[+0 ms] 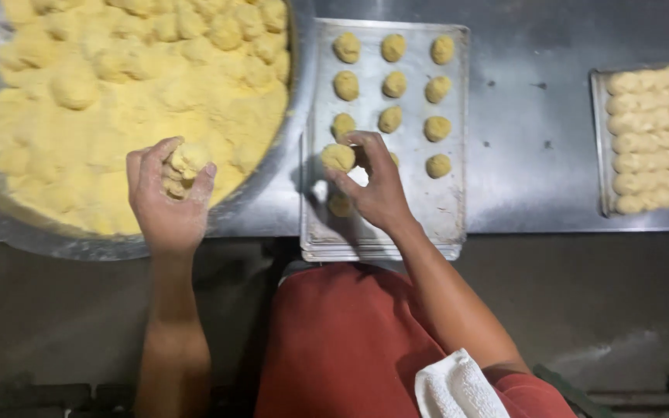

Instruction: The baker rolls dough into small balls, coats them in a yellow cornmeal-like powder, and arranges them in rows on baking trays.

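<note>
- A dough ball (pixel 338 157) is pinched in the right hand's (pixel 377 190) fingers, over the baking tray's (pixel 451 209) lower-left, below the filled rows.
- The left hand (pixel 168 193), left of centre, is clenched around a dough lump (pixel 187 160) above the bowl (pixel 272 174).

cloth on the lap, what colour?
White cloth, lying on red fabric; the head view shows it, bottom edge.

A dull grey metal tabletop (pixel 536 116) filled the upper part of the frame, scuffed and dusted with flour, catching soft light. Below its front edge lay a dark, shadowed floor (pixel 629 310), with a pale smear at lower right.
</note>
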